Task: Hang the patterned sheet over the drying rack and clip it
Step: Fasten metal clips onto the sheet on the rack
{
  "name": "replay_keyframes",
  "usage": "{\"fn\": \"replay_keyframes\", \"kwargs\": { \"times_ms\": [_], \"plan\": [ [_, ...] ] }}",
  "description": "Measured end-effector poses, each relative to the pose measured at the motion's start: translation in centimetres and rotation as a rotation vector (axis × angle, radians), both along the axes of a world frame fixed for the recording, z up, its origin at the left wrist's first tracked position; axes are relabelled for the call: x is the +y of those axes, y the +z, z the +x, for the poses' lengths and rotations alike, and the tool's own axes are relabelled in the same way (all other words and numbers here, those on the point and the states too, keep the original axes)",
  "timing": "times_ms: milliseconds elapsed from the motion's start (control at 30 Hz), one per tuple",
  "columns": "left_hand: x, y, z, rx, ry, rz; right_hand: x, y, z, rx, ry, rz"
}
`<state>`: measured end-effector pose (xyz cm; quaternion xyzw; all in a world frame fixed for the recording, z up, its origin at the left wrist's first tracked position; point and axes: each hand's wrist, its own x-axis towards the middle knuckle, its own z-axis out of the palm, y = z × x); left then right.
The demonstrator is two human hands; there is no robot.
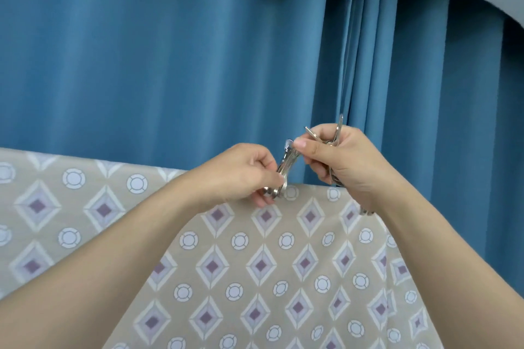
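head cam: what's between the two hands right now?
In the head view a metal clip spans the gap: the left hand grips its lower end, the right hand pinches its top, just above the patterned sheet.

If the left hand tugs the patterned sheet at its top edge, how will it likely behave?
The patterned sheet is probably floppy: it drapes in soft folds over the top edge. It would likely slide along rather than resist, since no metal clip visibly bites it yet. It looks thin and light.
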<state>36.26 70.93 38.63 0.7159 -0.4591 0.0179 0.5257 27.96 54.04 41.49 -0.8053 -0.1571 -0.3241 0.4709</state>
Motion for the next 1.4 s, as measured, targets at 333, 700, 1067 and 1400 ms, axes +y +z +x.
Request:
{"fn": "replay_keyframes", "kwargs": {
  "times_ms": [333, 700, 1067, 1400],
  "plan": [
    [5.6, 2.1, 1.6, 0.097, 0.124, -0.175, 4.8, 3.1, 4.8, 0.094, 0.171, 0.144],
    [19.8, 2.9, 5.1, 0.395, 0.204, -0.562, 17.7, 4.2, 10.2, 0.22, 0.472, 0.393],
    [36.6, 4.8, 9.9, 0.195, 0.258, -0.483, 36.1, 4.2, 17.0, 0.228, 0.582, 0.452],
    [43.2, 5.2, 13.7, 0.13, 0.319, -0.6, 43.7, 4.1, 19.5, 0.169, 0.444, 0.377]
  ]
}}
